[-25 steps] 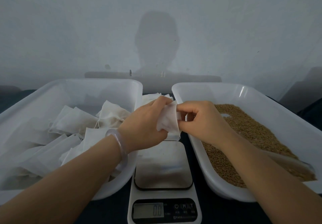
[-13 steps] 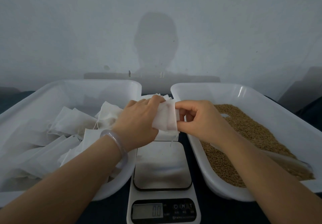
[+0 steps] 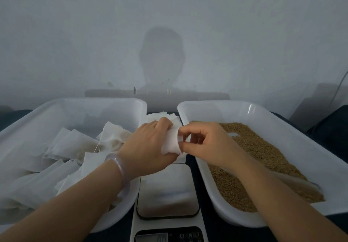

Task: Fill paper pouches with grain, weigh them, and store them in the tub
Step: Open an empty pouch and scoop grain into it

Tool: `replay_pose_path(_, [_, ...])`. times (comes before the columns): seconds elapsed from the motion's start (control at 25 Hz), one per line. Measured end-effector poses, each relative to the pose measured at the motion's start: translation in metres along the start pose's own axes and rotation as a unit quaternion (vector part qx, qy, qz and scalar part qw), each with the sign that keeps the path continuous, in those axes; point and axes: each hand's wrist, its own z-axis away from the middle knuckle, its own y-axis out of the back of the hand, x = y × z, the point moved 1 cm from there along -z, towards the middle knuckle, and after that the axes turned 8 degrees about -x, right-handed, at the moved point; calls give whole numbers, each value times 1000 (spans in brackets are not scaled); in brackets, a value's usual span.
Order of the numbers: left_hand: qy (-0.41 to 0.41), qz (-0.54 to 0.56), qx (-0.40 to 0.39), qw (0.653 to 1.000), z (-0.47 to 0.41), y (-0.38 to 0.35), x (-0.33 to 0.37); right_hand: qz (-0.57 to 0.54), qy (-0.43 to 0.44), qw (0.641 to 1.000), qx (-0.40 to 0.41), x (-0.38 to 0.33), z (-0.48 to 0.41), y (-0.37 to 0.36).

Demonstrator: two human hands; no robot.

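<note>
A small white paper pouch (image 3: 171,142) is held above the scale (image 3: 167,192) between both hands. My left hand (image 3: 146,145) wraps it from the left; my right hand (image 3: 205,144) pinches its right edge with thumb and fingers. The left white tub (image 3: 81,104) holds several filled pouches (image 3: 75,147) with strings. The right white tub (image 3: 282,132) holds brown grain (image 3: 258,153) with a clear scoop (image 3: 297,183) lying in it. The scale's plate is bare; its display (image 3: 152,238) is partly cut off at the bottom edge.
A stack of flat empty pouches (image 3: 162,117) lies between the tubs behind the scale. A grey wall stands close behind. The tubs flank the scale tightly on a dark surface (image 3: 335,136).
Both hands and the pouch have shifted slightly left and away from me. My right fingers have moved along the pouch's edge, now pinching it more openly.
</note>
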Motion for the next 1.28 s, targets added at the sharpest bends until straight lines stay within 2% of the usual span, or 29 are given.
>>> replay_pose_path(0.12, [18, 32, -10, 999, 3, 1, 0, -28, -45, 998, 44, 3, 16, 43])
replay_pose_path(0.2, [22, 50, -2, 999, 4, 2, 0, 82, -152, 984, 39, 24, 35, 85])
replay_pose_path(0.24, [24, 64, 3, 998, 4, 3, 0, 170, -233, 957, -22, 40, 49, 102])
replay_pose_path(0.28, [26, 76, 4, 997, 5, 3, 0, 235, -315, 914, -103, 58, 66, 114])
replay_pose_path(0.32, [28, 85, 3, 996, 5, 4, 0, 261, -376, 871, -179, 75, 83, 118])
replay_pose_path(0.36, [29, 92, 2, 995, 6, 4, 0, 257, -411, 844, -228, 89, 98, 116])
replay_pose_path(0.4, [29, 92, -3, 995, 7, 4, 1, 240, -425, 838, -245, 99, 109, 112])
replay_pose_path(0.48, [28, 92, -9, 995, 7, 2, 1, 240, -415, 846, -232, 109, 118, 107])
replay_pose_path(0.68, [35, 123, -19, 992, 7, 1, -2, 269, -411, 861, -136, 111, 109, 127])
replay_pose_path(0.96, [42, 119, -29, 992, 6, 0, 0, 319, -502, 802, -57, 113, 92, 138])
replay_pose_path(1.12, [47, 117, -40, 991, 7, -1, -1, 360, -524, 766, -94, 118, 65, 125])
replay_pose_path(1.28, [46, 123, -51, 990, 6, -3, -4, 374, -528, 758, -84, 133, 32, 120])
